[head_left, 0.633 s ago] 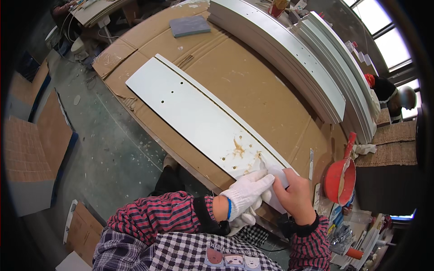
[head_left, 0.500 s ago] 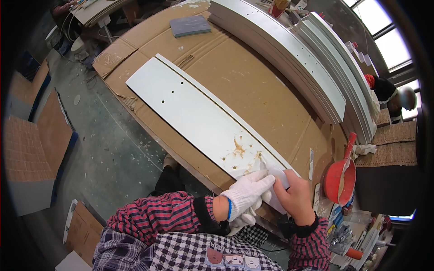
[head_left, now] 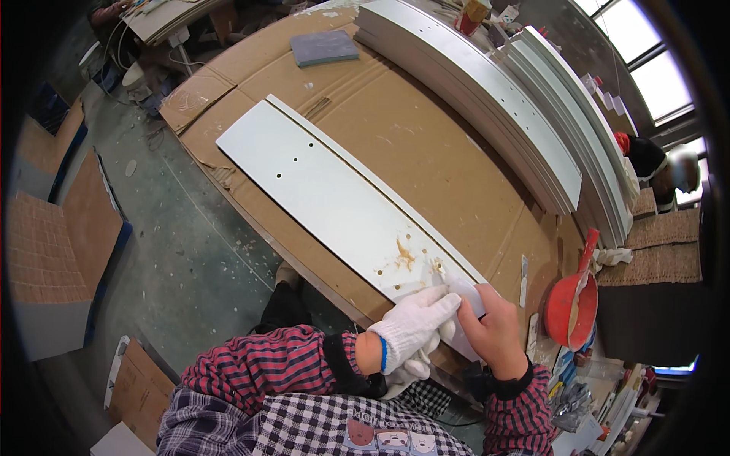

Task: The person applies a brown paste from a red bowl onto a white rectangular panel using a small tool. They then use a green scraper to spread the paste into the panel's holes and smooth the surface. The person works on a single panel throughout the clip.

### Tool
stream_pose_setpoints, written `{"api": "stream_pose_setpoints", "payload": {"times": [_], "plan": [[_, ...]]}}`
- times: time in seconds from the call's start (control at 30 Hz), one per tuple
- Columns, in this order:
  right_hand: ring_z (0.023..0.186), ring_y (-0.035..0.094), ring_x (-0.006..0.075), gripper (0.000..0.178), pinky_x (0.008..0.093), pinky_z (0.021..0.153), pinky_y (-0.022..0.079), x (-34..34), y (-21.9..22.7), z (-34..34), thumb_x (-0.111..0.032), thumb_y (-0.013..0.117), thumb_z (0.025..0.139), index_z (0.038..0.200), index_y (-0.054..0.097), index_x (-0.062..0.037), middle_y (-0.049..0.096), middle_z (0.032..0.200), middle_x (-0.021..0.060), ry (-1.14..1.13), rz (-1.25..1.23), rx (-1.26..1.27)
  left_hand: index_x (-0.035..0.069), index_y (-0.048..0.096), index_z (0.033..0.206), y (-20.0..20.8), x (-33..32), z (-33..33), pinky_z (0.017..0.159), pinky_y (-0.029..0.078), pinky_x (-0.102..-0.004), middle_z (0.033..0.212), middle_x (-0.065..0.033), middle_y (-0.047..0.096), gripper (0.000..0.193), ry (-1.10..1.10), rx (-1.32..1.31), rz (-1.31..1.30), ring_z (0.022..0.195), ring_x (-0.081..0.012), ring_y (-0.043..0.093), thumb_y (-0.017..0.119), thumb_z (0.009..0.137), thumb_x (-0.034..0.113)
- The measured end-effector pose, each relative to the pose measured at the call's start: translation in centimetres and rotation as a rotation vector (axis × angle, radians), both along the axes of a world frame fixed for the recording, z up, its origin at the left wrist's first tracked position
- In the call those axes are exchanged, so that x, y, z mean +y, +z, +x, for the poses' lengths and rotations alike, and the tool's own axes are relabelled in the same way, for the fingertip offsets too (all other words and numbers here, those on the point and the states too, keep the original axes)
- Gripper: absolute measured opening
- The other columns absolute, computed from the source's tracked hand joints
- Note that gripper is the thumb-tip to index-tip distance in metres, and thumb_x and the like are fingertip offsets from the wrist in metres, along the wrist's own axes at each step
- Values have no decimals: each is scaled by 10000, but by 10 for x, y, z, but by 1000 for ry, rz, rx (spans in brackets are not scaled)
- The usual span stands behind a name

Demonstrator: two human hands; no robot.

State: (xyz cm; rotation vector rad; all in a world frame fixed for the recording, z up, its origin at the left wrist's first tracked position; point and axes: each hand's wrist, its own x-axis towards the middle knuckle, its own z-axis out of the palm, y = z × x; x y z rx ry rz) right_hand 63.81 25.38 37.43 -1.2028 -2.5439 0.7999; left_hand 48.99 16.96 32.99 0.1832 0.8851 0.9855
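A long white panel (head_left: 319, 197) with a groove along its far edge lies slantwise on the cardboard-covered table. Small dark holes dot its far left part; tan smears (head_left: 404, 254) and filler-like spots mark its near right part. My right hand (head_left: 496, 327), bare, is closed around a pale, flat piece (head_left: 465, 292) against the panel; its kind is hard to make out. Beside it my left hand (head_left: 417, 319), in a white knit glove, has its fingers drawn together against my right thumb. Whatever they hold is hidden. More white glove fabric (head_left: 411, 371) shows underneath.
Stacked white curved panels (head_left: 471, 83) stand along the far right of the table (head_left: 395, 137). A grey slab (head_left: 325, 48) lies at the back. On the right are a red pan (head_left: 570, 304) and a thin metal strip (head_left: 524, 280). Another person (head_left: 669, 167) is at far right.
The whole view has shifted slightly, so the panel sits a little lower and to the right. Both hands stay together at the panel's near end, hardly moved.
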Motion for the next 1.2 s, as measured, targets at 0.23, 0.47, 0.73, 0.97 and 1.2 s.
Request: {"api": "stream_pose_setpoints", "payload": {"times": [0.23,0.47,0.73,0.97,1.2], "plan": [[568,619,389,229,424,540,486,5,0,-11,-225,692,878,899,620,-8,589,637,221,8,-37,-19,83,601,1147,-2,2,-9,379,409,-215,732,12,618,322,52,-39,6,453,-58,509,520,1048,378],[569,606,406,237,436,534,480,8,-3,-15,-224,697,872,871,606,-5,584,637,233,30,-25,-28,91,597,1079,-8,2,-9,374,407,-216,730,8,616,311,75,-46,16,449,-61,509,521,1047,391],[570,604,419,271,445,524,476,10,2,-20,-238,702,872,824,574,-5,584,635,236,41,-19,-84,94,585,1047,-2,2,-11,375,403,-213,744,7,614,321,78,-35,-15,451,-57,500,520,1045,408],[576,610,418,272,447,521,477,10,3,-21,-239,700,875,826,575,-2,581,637,242,42,-16,-96,96,582,1059,-3,3,-11,375,405,-213,749,10,615,319,66,-37,-16,452,-53,498,519,1045,409],[561,616,393,250,421,533,488,7,1,-17,-230,695,884,874,603,3,587,641,235,17,-50,-65,95,587,1047,-3,0,-12,375,407,-214,745,9,616,317,49,-52,-14,453,-54,501,521,1045,405]]}}
